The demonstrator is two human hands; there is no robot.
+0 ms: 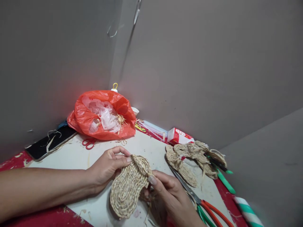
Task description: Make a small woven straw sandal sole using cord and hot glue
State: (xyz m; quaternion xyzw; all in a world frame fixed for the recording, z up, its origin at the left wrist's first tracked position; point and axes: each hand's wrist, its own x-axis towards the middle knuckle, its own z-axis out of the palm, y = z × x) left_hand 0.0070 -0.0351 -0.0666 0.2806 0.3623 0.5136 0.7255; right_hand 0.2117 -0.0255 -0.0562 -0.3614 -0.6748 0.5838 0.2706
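A small woven straw sandal (129,189) is held just above the white work surface (151,146), between both hands. My left hand (106,168) pinches its upper end, thumb and fingers closed on the woven strap. My right hand (169,197) grips the sandal's right edge from below, thumb pressed on the weave. Loose straw strands hang beneath it.
A pile of finished woven sandals (189,159) lies to the right, beside red-handled scissors (201,201) and green tools (224,179). An orange plastic bag (103,115) sits in the corner, with small red scissors (88,143), a black phone (50,142) and a red-white box (178,136). Grey walls enclose the table.
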